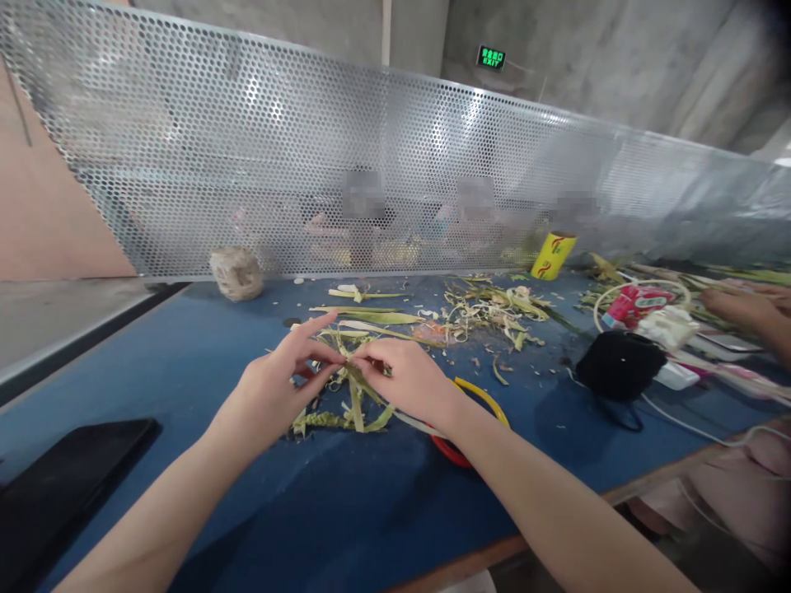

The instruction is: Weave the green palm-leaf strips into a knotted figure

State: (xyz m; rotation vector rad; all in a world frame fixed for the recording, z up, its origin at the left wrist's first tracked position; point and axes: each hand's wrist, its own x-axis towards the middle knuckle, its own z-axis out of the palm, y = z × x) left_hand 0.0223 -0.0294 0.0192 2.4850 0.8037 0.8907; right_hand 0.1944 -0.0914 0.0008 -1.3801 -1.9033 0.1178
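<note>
My left hand (281,387) and my right hand (404,379) meet over the blue table (309,502), both pinching a bundle of green-yellow leaf strips (352,395). The strips cross between my fingertips and hang down onto the table below them. My left index finger points out towards the far side while its thumb and other fingers hold the strips. Scissors with yellow and red handles (473,412) lie under my right wrist, partly hidden by it.
Loose leaf strips and scraps (488,313) litter the table's middle. A ball of twine (236,273) sits by the perforated metal screen (371,165). A black phone (62,486) lies at left. A black pouch (621,365), cables, a yellow can (554,255) and another person's hand (745,306) are at right.
</note>
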